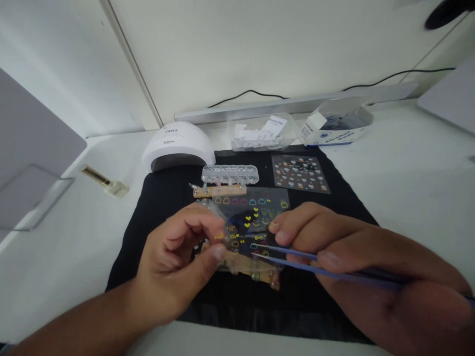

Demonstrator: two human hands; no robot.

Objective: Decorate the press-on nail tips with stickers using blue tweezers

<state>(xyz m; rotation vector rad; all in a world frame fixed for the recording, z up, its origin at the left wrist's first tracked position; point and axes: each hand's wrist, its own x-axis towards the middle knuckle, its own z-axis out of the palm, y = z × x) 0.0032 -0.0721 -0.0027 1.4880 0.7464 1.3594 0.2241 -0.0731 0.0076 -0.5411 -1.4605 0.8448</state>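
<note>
My left hand [178, 257] pinches the left edge of a clear sticker sheet [252, 210] printed with small coloured hearts and outlines, lifting it over the black mat [156, 198]. My right hand [356, 252] grips blue tweezers [297, 262], whose tips touch the sheet near its lower middle. Under the sheet lies a wooden strip [248, 267] with clear nail tips on it, partly hidden.
A second wooden strip [218, 191] and a clear nail-tip holder [230, 174] lie farther back on the mat, beside another sticker sheet [300, 173]. A white nail lamp [178, 143], a clear tub of wipes [260, 132], a blue-and-white box [334, 126] and a small bottle [106, 182] sit around.
</note>
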